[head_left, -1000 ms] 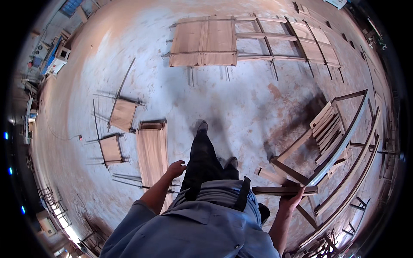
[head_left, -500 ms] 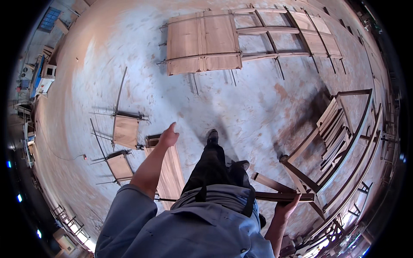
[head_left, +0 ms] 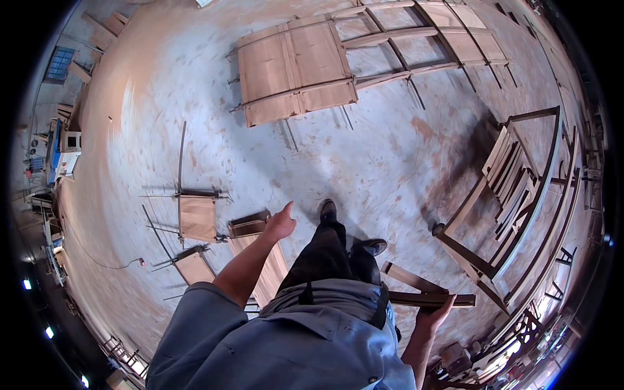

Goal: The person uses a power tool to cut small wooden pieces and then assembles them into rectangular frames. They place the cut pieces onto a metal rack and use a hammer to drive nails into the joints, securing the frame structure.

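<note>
My right hand, low on the right beside my body, is closed round dark wooden rails. One rail runs straight across my side and another slants up to the left; my body hides part of the bundle. In front of me my left hand hangs over the floor with nothing in it, the index finger stretched forward. Just beneath and beside that hand, a long wooden panel with a dark end piece is partly covered by my forearm.
A large clamped wooden frame with panels lies ahead. Two small clamped panels are on the left. To the right stands a wooden rack carrying several loose slats. A cable trails along the floor at left.
The view has turned slightly, so the floor pieces sit differently. My left hand has swung right and slightly down in the picture. My right hand keeps its grip on the rails.
</note>
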{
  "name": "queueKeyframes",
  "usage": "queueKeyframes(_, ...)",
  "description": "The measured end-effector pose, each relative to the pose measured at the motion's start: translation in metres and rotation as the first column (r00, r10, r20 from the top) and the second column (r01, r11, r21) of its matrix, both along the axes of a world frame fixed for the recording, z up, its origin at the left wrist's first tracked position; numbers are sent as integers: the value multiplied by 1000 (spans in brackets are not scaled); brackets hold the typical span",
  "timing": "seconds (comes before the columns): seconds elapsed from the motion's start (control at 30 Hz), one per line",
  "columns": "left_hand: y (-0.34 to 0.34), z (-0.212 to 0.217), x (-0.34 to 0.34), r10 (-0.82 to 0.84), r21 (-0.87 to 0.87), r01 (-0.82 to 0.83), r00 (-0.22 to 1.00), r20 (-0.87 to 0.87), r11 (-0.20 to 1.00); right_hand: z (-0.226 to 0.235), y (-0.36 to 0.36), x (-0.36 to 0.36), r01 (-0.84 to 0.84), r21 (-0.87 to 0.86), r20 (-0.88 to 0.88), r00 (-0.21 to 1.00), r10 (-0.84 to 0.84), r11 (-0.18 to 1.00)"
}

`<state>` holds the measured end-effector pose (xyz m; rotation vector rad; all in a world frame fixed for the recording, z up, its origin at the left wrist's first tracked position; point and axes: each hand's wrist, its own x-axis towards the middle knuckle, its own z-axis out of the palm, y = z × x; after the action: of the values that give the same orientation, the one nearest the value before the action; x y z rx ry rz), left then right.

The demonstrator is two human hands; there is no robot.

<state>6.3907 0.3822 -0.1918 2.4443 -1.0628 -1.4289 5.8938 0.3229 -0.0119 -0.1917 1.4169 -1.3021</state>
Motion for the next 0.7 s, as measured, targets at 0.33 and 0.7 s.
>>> queueKeyframes(0.33,30,-21,12,35,-44,-32,997,74,999,1,-3,-6,49,4,7,999,-49,999)
queueKeyframes(0.7,-30,31,-19,73,7,-73,997,13,997,-8,4,-32,101,38,20,995,-102,994)
